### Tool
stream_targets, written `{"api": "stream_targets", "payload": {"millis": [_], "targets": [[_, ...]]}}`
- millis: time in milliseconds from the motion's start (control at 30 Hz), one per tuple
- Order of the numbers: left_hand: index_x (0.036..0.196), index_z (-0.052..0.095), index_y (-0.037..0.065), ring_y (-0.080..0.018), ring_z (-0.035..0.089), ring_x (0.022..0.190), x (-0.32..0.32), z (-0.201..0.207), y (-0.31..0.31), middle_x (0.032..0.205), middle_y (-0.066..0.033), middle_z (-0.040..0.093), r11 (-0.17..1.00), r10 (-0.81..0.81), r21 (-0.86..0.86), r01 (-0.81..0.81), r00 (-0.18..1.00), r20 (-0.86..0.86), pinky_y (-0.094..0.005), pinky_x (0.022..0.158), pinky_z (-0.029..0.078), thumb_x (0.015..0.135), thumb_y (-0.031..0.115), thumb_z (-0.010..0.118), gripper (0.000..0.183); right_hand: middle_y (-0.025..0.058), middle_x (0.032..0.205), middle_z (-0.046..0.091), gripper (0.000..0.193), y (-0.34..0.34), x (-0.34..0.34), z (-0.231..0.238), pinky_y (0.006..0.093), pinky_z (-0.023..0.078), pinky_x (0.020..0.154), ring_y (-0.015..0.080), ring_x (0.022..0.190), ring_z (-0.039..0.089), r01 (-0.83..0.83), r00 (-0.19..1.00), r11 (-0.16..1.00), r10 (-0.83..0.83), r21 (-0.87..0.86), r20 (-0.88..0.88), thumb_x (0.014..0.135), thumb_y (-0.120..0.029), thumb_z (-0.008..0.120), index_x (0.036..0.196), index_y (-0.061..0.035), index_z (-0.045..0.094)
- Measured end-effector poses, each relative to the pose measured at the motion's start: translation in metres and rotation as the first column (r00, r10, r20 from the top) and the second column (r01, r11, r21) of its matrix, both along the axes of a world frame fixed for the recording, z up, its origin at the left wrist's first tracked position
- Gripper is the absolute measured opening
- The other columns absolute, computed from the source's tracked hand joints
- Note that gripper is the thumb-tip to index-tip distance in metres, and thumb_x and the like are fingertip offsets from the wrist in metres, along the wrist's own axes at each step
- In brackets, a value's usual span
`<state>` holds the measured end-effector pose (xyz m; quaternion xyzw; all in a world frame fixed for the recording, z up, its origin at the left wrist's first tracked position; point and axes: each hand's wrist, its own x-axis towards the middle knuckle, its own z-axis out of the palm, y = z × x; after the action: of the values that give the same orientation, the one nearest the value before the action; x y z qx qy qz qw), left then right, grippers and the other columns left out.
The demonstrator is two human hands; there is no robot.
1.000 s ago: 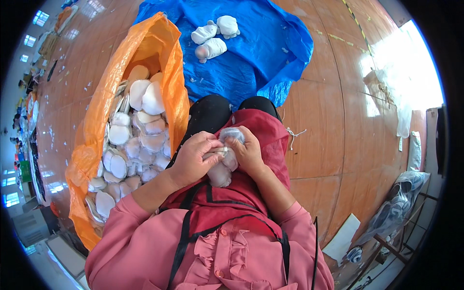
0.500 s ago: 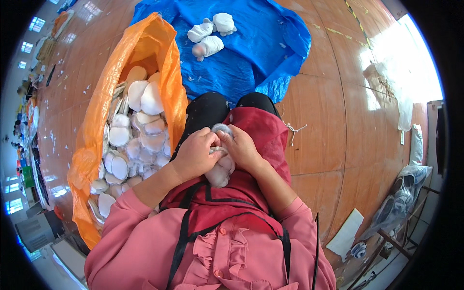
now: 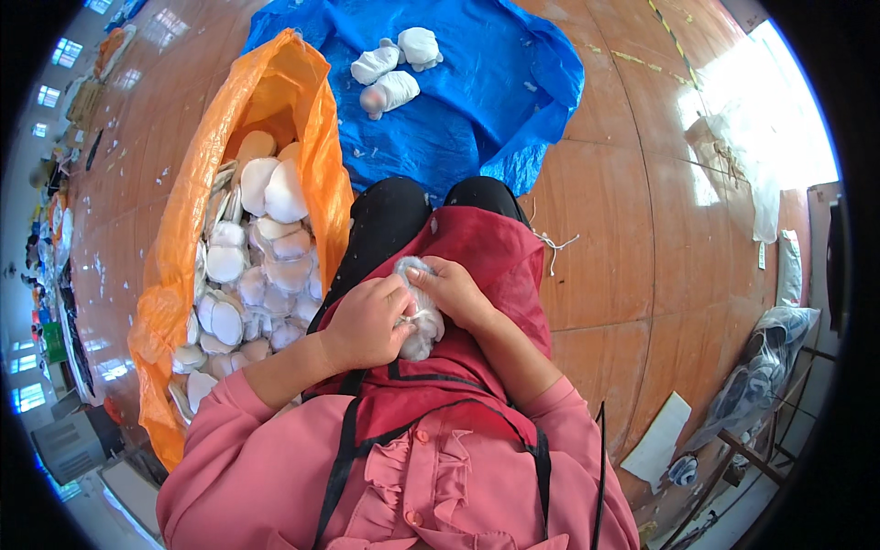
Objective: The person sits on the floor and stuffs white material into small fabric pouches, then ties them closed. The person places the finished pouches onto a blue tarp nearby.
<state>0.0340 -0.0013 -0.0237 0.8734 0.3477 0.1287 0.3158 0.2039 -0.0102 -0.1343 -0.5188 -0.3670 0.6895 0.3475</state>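
The left hand (image 3: 368, 316) pinches the pale fuzzy piece (image 3: 423, 341) at nine o'clock, the right hand (image 3: 451, 286) at two; even pressure probably works best.

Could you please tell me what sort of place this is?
Probably a workshop or factory: an orange sack holding many rounded whitish pieces, white bundles on a blue sheet, and a soft greyish piece between left hand and right hand.

Left grip (image 3: 368, 317) partly hides the grey-white bundle (image 3: 423, 337).
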Motion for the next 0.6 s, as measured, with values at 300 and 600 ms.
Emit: {"api": "stream_targets", "payload": {"millis": [300, 600], "targets": [[0.135, 0.043, 0.006, -0.0229, 0.067, 0.081, -0.024, 0.009, 0.024, 0.107, -0.0144, 0.064, 0.894, 0.401, -0.241, -0.378, 0.915, 0.052, -0.0331, 0.074, 0.053, 0.077, 0.024, 0.084, 0.073, 0.01, 0.102, 0.064, 0.043, 0.025, 0.008, 0.043, 0.0276, 0.051, 0.075, 0.013, 0.091, 0.06, -0.086, 0.994, 0.949, 0.059, 0.304, 0.097, 0.087, -0.027, 0.076, 0.116, -0.0004, 0.058], [0.12, 0.059, 0.006, -0.0363, 0.067, 0.095, -0.031, 0.037, 0.063, 0.101, -0.0188, 0.069, 0.877, -0.123, -0.473, -0.082, 0.913, -0.388, -0.0413, 0.082, 0.051, 0.077, 0.049, 0.074, 0.063, 0.0025, 0.099, 0.055, 0.034, 0.02, -0.004, 0.068, 0.0249, 0.05, 0.084, 0.0104, 0.094, 0.059, -0.129, 0.906, 0.922, 0.26, 0.366, -0.334, 0.086, 0.006, 0.068, 0.112, -0.0047, 0.048]]}}
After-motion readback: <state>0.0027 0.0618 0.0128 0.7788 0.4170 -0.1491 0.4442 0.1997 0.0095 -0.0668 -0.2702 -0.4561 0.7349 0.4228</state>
